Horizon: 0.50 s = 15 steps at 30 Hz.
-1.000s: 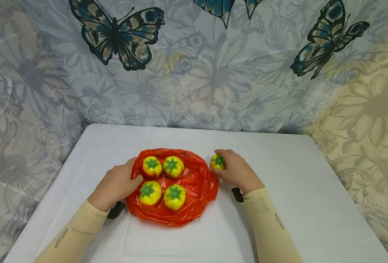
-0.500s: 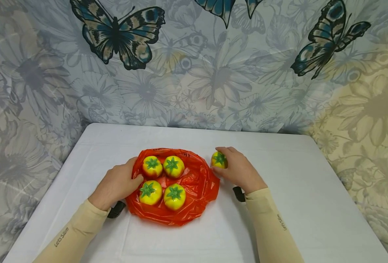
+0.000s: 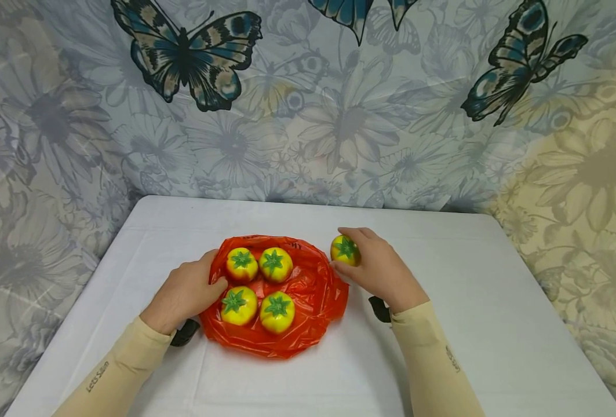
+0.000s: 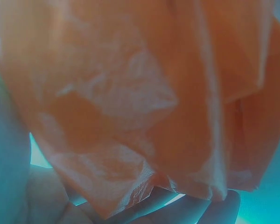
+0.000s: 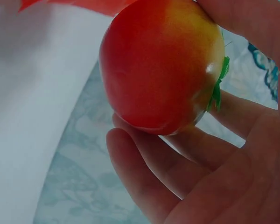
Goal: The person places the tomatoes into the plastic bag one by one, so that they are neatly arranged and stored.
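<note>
In the head view a red plastic bag (image 3: 313,295) lies spread on the table, with several yellow-red tomatoes (image 3: 239,306) with green star-shaped tops sitting on it. My left hand (image 3: 189,291) grips the bag's left edge, thumb over the rim. Crumpled orange-red plastic fills most of the left wrist view, with fingers below it. Just past the bag's upper right edge, my right hand (image 3: 379,267) holds one more tomato (image 3: 345,250) between thumb and fingers. The right wrist view shows this tomato's red underside (image 5: 149,70) and its green leaves at the side.
A white-covered table (image 3: 469,324) carries everything, its far edge running close to a wall hung with butterfly and flower fabric (image 3: 349,127). Dark wrist devices (image 3: 379,309) show under both wrists.
My right hand has moved slightly up and away with its tomato, which shows a bit more of its top. The left hand, the bag and the tomatoes on it stay put.
</note>
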Available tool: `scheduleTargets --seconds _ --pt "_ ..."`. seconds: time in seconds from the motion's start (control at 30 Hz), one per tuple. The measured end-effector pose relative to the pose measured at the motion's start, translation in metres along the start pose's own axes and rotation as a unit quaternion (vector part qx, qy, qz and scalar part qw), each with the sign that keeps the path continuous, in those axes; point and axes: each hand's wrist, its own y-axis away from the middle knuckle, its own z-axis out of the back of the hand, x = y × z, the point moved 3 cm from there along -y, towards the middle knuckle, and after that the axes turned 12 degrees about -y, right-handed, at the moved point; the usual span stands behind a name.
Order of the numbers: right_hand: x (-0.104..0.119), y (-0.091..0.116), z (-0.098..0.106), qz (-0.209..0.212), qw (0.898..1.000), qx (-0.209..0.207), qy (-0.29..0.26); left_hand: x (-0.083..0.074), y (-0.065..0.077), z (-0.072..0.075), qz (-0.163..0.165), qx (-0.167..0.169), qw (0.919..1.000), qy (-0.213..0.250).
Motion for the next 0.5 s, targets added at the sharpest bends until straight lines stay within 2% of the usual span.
scheduleTargets --seconds 0.3,0.5 --pt "0.021 0.006 -0.004 0.032 0.999 0.008 -0.004 0.001 0.0 -0.001 0.0 0.001 1.0 0.0" --pt "0.031 0.009 -0.011 0.036 0.999 0.017 0.004 0.001 0.0 -0.001 -0.001 0.0 1.0 0.001"
